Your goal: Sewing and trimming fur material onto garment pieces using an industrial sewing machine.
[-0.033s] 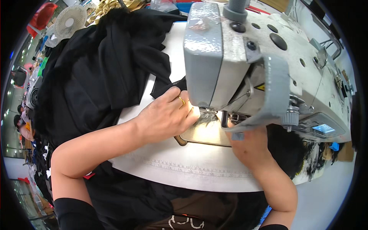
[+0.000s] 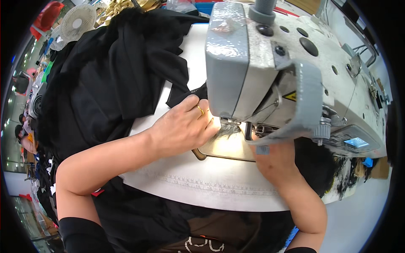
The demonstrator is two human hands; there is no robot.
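Observation:
My left hand (image 2: 181,126), a ring on one finger, is curled closed just left of the needle area of a white and grey sewing machine (image 2: 228,63). A folded end of black fabric (image 2: 179,96) runs in under its fingers. Wisps of black fur (image 2: 230,130) show on the lit plate between my hands. My right hand (image 2: 276,160) reaches up beneath the machine's grey guard (image 2: 310,97). The guard and presser foot (image 2: 263,130) hide its fingers, so what they hold cannot be seen. Black fur (image 2: 314,166) lies beside my right wrist.
A large heap of black fabric (image 2: 130,71) with fur edges covers the table's left side. The white tabletop (image 2: 202,185) carries a printed ruler along its near edge. A small lit screen (image 2: 356,142) sits at the machine's right. Farther back stands a white fan (image 2: 77,23).
The machine sits very slightly farther right in the picture. My hands and the fabric show no visible change.

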